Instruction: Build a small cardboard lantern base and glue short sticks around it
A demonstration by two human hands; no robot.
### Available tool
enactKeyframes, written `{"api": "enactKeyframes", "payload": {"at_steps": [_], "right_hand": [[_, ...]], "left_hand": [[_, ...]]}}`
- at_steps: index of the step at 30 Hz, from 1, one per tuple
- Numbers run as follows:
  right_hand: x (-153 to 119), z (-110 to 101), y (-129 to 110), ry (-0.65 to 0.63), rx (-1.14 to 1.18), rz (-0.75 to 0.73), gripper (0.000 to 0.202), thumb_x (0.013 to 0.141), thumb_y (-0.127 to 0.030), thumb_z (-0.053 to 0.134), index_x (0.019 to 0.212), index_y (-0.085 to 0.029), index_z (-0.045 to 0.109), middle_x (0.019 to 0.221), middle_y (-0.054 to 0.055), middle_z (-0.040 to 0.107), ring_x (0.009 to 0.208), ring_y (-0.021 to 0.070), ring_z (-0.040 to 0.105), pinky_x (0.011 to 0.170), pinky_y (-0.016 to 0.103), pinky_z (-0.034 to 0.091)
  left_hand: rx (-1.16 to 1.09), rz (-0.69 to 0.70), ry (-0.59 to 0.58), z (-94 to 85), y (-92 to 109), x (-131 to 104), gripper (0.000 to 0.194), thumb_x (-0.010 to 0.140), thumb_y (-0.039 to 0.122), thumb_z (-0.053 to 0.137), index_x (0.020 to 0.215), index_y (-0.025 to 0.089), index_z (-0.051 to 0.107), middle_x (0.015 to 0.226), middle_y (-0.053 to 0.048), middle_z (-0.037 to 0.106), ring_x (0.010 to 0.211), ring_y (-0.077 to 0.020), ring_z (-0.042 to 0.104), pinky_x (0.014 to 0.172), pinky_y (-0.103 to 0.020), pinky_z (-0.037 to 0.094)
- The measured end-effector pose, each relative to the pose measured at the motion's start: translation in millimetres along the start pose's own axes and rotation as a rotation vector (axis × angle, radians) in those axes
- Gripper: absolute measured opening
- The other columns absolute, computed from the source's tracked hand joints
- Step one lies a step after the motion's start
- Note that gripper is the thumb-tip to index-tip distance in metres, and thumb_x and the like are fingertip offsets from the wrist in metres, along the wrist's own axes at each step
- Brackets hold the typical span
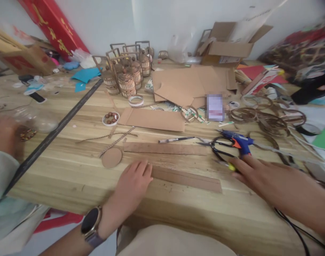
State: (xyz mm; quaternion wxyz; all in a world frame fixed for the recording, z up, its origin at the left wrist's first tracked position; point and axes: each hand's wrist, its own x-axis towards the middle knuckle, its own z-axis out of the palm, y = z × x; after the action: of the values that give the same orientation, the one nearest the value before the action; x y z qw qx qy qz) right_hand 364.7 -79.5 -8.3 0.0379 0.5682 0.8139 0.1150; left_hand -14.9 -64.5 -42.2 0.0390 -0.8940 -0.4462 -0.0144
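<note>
My left hand [134, 181] rests on the table with its fingers together and bent over the left end of a narrow cardboard strip [189, 179]. Under the curled fingers of my right hand [254, 172] is a small yellow object [231, 166], mostly hidden. Just beyond that hand lie a blue glue gun [238, 139] and black-handled scissors [214, 147]. A second cardboard strip [164, 148] lies behind the first, with a pen [175, 140] along its far edge. Left of it is a round cardboard disc [112, 158].
Small woven baskets [127, 83] with tall handles stand at the back, near cardboard sheets [183, 83] and an open box [229, 48]. A bowl of brown balls [110, 118] sits mid-table. Coiled strips [273, 122] lie right. Another person's hand [4, 131] is at far left.
</note>
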Motion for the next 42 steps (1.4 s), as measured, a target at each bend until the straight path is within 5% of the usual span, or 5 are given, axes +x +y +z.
{"api": "enactKeyframes", "payload": {"at_steps": [7, 14, 23, 33, 42], "right_hand": [[82, 9, -75, 0.032, -0.056, -0.166, 0.036, 0.096, -0.022, 0.051, 0.13, -0.013, 0.057, 0.104, 0.014, 0.066, 0.095, 0.0277, 0.062, 0.075, 0.035, 0.042], [38, 5, -74, 0.14, 0.238, -0.343, 0.036, 0.103, -0.033, 0.041, 0.084, -0.018, 0.067, 0.078, 0.005, 0.062, 0.074, 0.0206, 0.056, 0.069, 0.032, 0.04], [13, 28, -88, 0.371, 0.27, -0.448, 0.029, 0.102, -0.014, 0.037, 0.096, -0.013, 0.066, 0.074, 0.004, 0.062, 0.07, 0.0196, 0.053, 0.068, 0.033, 0.041], [35, 28, -75, -0.02, 0.873, -0.237, 0.02, 0.098, -0.02, 0.045, 0.084, -0.02, 0.06, 0.083, 0.005, 0.062, 0.078, 0.018, 0.06, 0.067, 0.028, 0.05], [30, 42, -84, 0.106, 0.906, -0.234, 0.025, 0.098, -0.019, 0.041, 0.08, -0.02, 0.058, 0.08, 0.006, 0.059, 0.075, 0.0173, 0.057, 0.066, 0.027, 0.048]], "left_hand": [[-0.198, 0.078, -0.158, -23.0, -1, 29, 0.012, 0.087, 0.016, 0.07, 0.097, 0.014, 0.064, 0.101, -0.008, 0.061, 0.096, -0.0262, 0.057, 0.085, -0.04, 0.05], [-0.276, 0.035, -0.063, -18.0, -2, 18, 0.016, 0.095, 0.012, 0.054, 0.082, 0.016, 0.062, 0.088, -0.004, 0.056, 0.081, -0.0205, 0.054, 0.072, -0.033, 0.048], [-0.313, 0.143, 0.168, 27.7, 6, -13, 0.017, 0.098, 0.012, 0.05, 0.091, 0.015, 0.065, 0.087, -0.005, 0.062, 0.079, -0.0216, 0.056, 0.069, -0.034, 0.049], [-0.476, -0.008, 0.153, 21.5, 0, 5, 0.019, 0.097, 0.018, 0.055, 0.078, 0.017, 0.058, 0.081, -0.002, 0.058, 0.078, -0.0192, 0.054, 0.07, -0.031, 0.047], [-0.321, 0.033, 0.109, 16.2, 8, 10, 0.008, 0.094, 0.014, 0.056, 0.089, 0.017, 0.062, 0.095, -0.007, 0.057, 0.086, -0.0226, 0.051, 0.076, -0.038, 0.048]]}}
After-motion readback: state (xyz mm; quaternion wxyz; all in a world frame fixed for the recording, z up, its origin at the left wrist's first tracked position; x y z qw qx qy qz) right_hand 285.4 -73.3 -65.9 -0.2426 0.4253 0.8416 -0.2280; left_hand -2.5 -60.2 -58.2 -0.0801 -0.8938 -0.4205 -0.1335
